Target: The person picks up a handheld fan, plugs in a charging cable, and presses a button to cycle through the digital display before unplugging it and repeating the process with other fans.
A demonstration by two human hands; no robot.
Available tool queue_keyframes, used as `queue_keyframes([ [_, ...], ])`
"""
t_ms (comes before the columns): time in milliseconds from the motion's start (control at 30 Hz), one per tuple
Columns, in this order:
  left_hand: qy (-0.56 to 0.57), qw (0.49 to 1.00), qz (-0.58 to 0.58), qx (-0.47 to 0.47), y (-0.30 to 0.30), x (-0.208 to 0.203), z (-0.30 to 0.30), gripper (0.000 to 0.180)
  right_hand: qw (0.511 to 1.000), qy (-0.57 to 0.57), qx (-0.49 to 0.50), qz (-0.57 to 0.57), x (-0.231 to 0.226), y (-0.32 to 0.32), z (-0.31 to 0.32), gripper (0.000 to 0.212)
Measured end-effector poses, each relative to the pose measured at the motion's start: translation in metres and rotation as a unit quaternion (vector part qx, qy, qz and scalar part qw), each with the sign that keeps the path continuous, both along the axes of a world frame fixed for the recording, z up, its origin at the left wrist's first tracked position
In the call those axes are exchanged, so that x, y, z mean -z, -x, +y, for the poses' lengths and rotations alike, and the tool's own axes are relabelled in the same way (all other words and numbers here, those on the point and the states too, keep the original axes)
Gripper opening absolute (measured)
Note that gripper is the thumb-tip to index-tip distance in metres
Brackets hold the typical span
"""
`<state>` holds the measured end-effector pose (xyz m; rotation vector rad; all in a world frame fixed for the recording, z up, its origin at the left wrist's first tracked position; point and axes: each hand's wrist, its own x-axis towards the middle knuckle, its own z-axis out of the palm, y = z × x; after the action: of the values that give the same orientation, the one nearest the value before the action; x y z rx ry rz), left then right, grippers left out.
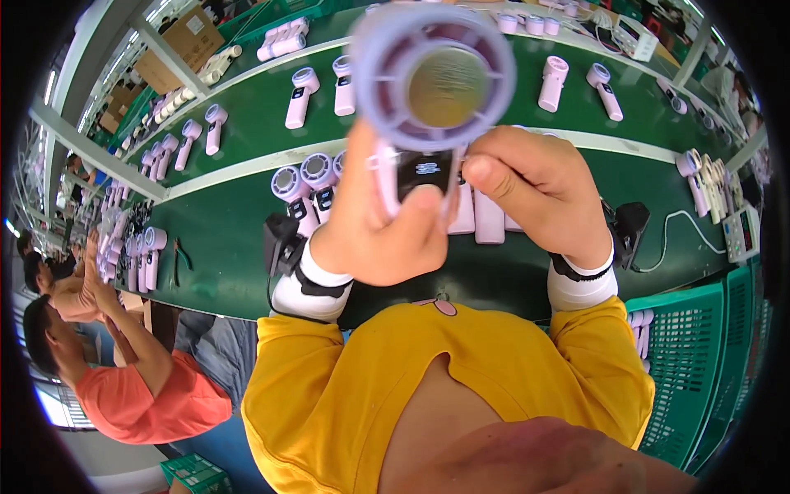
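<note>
In front of my chest I hold up a lilac handheld fan (501, 58), its round ringed head toward the top. My left hand (383, 235) is closed round its handle, the thumb on the front below a lit dark display (426, 168). At the right side of the handle my right hand (543, 189) has thumb and forefinger pinched together; what they hold, if anything, cannot be made out. More lilac fans (317, 170) lie on the green table behind my left hand, and pale handles (489, 216) show between my hands.
Fans stand spaced along the green belt (255, 115) beyond a pale rail. Pliers (181, 255) lie at left, near clustered fans (151, 255). At right are a white boxy device (742, 234) with a cable and a green crate (683, 362). A co-worker in orange (148, 395) sits at left.
</note>
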<state>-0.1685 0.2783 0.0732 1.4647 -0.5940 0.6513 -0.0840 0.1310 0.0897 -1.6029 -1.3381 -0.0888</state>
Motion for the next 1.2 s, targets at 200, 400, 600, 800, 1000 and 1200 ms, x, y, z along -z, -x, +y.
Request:
queue_keyframes([
  [200, 0.191, 0.978, -0.027, -0.077, 0.075, -0.027, 0.006, 0.040, 0.976, -0.182, 0.096, 0.072, -0.011, -0.009, -0.024, 0.018],
  [400, 0.140, 0.984, -0.048, -0.102, 0.079, -0.039, 0.016, 0.050, 0.947, -0.259, 0.169, 0.082, -0.019, -0.008, -0.030, 0.021],
  [600, -0.137, 0.965, -0.197, -0.108, 0.077, -0.026, 0.031, 0.043, 0.923, -0.324, 0.198, 0.070, -0.020, -0.006, -0.047, 0.022],
  [800, 0.206, 0.918, 0.338, 0.033, -0.078, -0.019, 0.043, 0.025, 0.872, -0.446, 0.199, 0.045, -0.025, -0.026, -0.104, 0.024],
  [1000, -0.044, 0.898, 0.437, -0.018, -0.288, 0.067, 0.049, 0.012, 0.835, -0.536, 0.121, 0.029, -0.030, -0.007, -0.157, 0.029],
  [1200, -0.638, 0.626, 0.371, -0.252, -0.374, 0.114, 0.028, 0.032, 0.830, -0.545, 0.114, 0.003, -0.026, -0.018, -0.170, 0.034],
])
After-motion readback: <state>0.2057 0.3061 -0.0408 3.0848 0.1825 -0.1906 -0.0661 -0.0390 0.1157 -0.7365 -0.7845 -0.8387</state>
